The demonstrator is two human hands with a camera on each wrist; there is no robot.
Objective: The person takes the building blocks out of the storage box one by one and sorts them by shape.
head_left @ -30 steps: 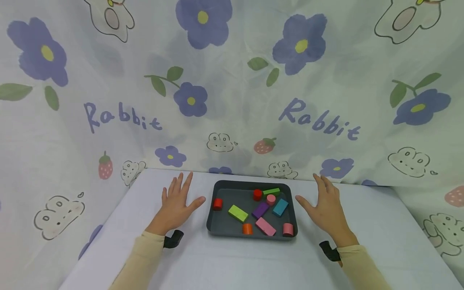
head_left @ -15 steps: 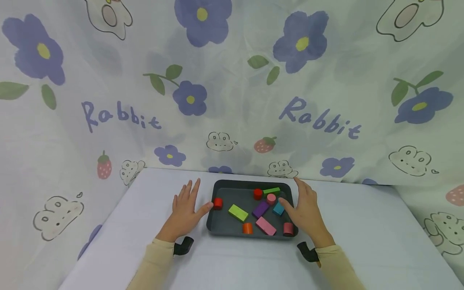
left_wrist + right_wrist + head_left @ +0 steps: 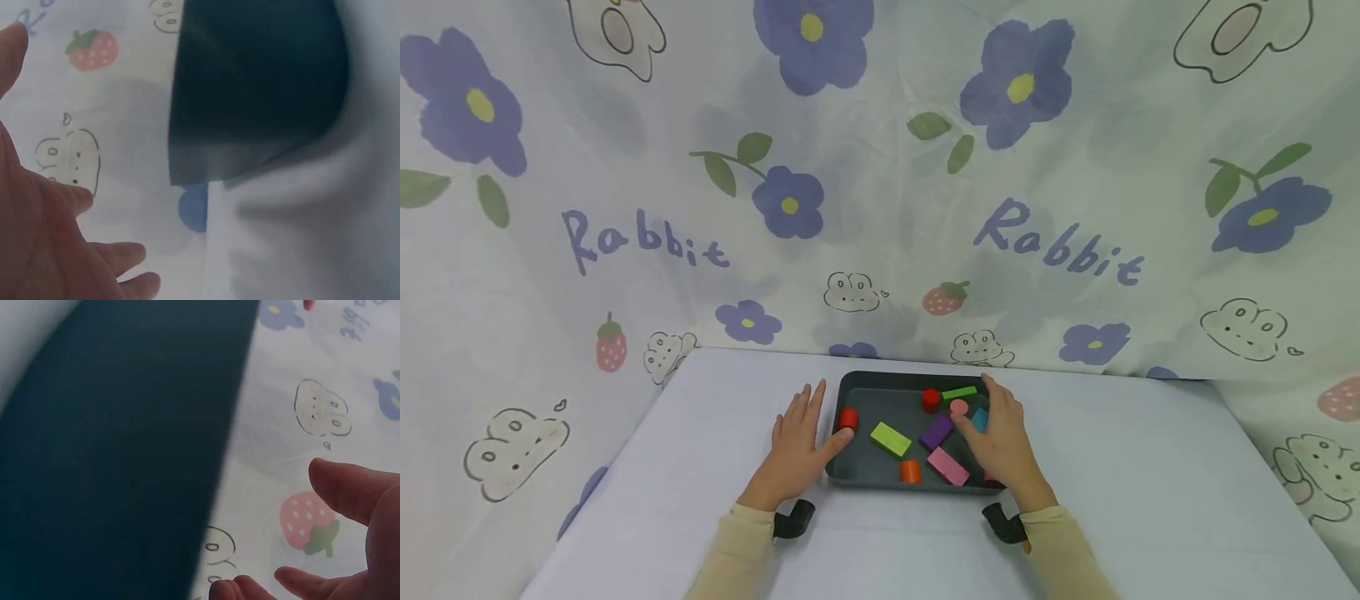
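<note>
A dark grey tray [image 3: 868, 468] lies on the table with several small coloured blocks in it. My left hand [image 3: 796, 457] is at its left side, fingers spread, the thumb reaching over the rim by a red cylinder [image 3: 847, 418]. On the other side, my right hand [image 3: 1003, 446] spreads over the right rim, partly hiding a blue block [image 3: 980, 419] and a pink cylinder [image 3: 990, 479]. Whether either hand touches the tray, I cannot tell. Both wrist views show dark tray wall [image 3: 256, 75] close up, with fingers apart.
Inside the tray are also a lime block [image 3: 891, 439], an orange cylinder [image 3: 911, 472], a pink block [image 3: 948, 467], a purple block [image 3: 937, 432], a red cylinder [image 3: 931, 400], a small pink cylinder [image 3: 958, 407] and a green block [image 3: 959, 392]. A printed curtain [image 3: 880, 167] hangs behind the white table [image 3: 1150, 500].
Both hands have moved inward to the tray, the left one rightward and the right one leftward over the rim. The tray and its blocks have stayed in place.
</note>
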